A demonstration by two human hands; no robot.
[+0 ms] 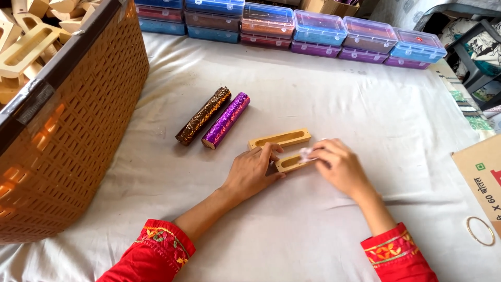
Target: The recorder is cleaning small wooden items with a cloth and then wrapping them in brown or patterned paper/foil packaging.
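Two small wooden slotted blocks lie on the white cloth. My left hand [254,171] presses on the nearer wooden block [289,163], holding it down. My right hand [337,166] pinches a small white bit [305,153] at that block's right end. The farther wooden block [279,139] lies just beyond my left fingers, untouched. A brown glitter roll [203,116] and a purple glitter roll [226,120] lie side by side to the upper left.
A large brown woven basket [68,125] full of wooden pieces stands at the left. Several coloured plastic boxes [318,28] line the far edge. A cardboard box [482,175] and a thin ring [480,231] lie at the right.
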